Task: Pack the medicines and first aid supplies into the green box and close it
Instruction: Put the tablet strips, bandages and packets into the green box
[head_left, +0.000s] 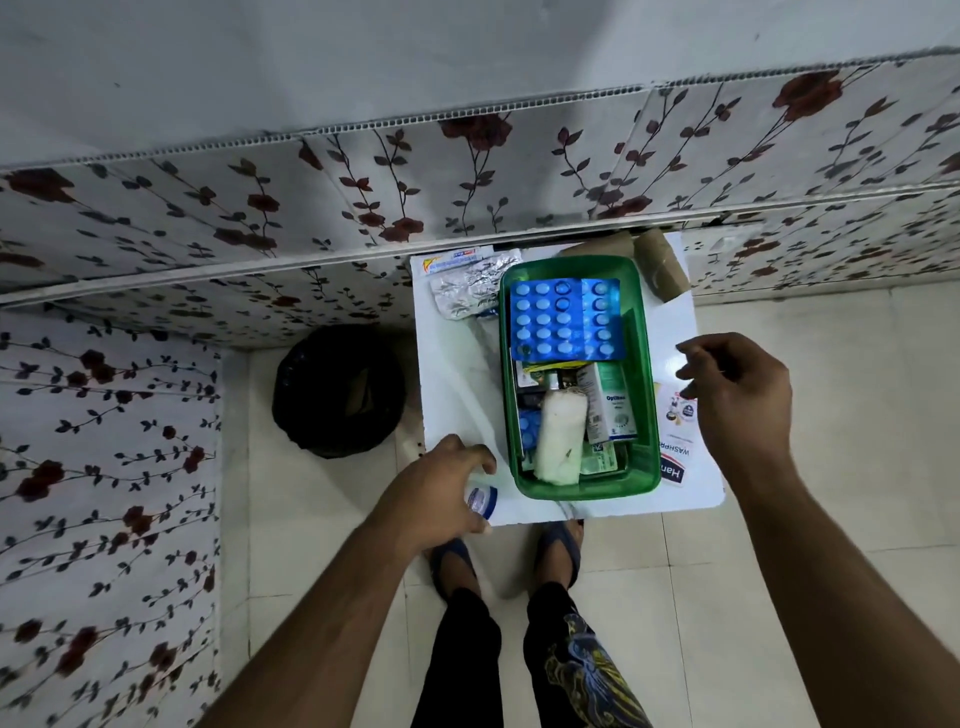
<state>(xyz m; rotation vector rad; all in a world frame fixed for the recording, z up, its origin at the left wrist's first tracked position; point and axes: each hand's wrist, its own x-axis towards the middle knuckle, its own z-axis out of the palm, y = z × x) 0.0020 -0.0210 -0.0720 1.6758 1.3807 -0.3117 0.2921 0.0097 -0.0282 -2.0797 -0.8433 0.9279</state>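
Observation:
The green box (644, 332) stands open on a small white table (457, 374). Inside lie blue blister packs (563, 319), a white bandage roll (561, 436) and a green-white carton (615, 402). My left hand (441, 493) is closed around a small white and blue bottle (482, 500) at the table's front left corner. My right hand (737, 395) hovers with fingers apart just right of the box, above a white plaster packet (678, 452). Silver blister strips (465, 293) and a sachet (449, 260) lie left of the box at the back. Brown tape rolls (662, 265) sit behind it.
A black bin (340, 389) stands on the tiled floor left of the table. Floral-covered walls (208, 218) close in at the back and left. My feet in blue sandals (558, 545) are under the table's front edge.

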